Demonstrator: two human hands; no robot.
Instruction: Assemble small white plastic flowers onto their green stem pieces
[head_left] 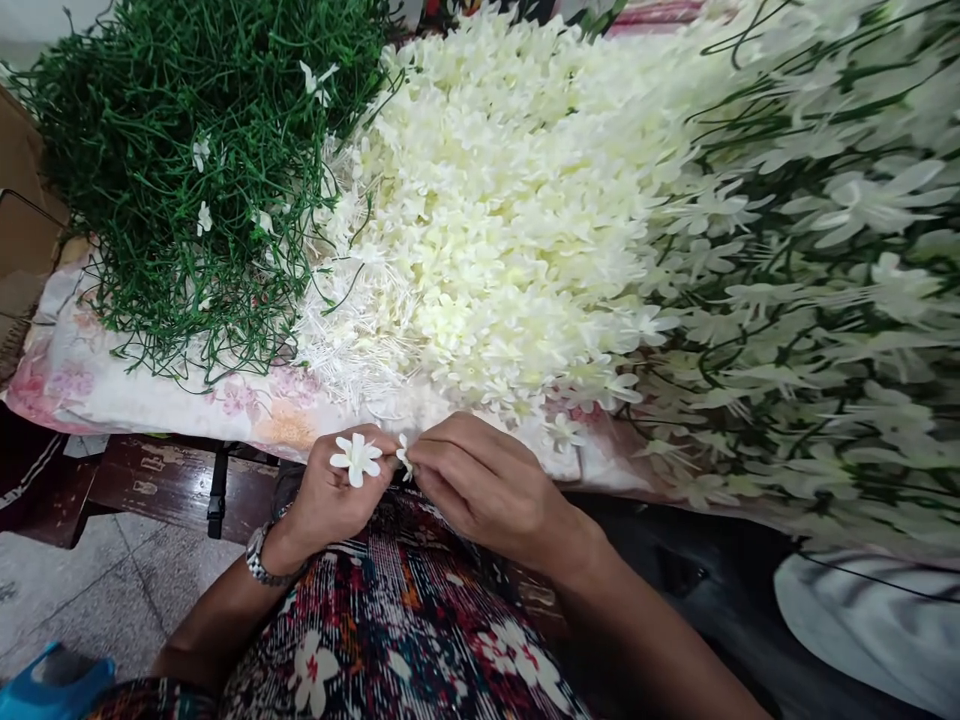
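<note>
My left hand (334, 495), a metal watch on its wrist, is closed around a small white artificial flower (357, 458) held between the fingers. My right hand (480, 485) pinches another small white flower piece (404, 456) right beside it, so the two hands nearly touch. Both hands are low in the view, over my lap, at the near edge of a floral cloth (90, 385). Just beyond them lies a big heap of loose cream-white flower heads (510, 210).
A tangled pile of green plastic stems (187, 150) lies at the left on the cloth. Thin white stamen pieces (352, 320) sit between the stems and the flowers. Assembled white flowers on green stems (825, 290) fill the right side. A dark wooden edge (165, 480) and tiled floor lie below left.
</note>
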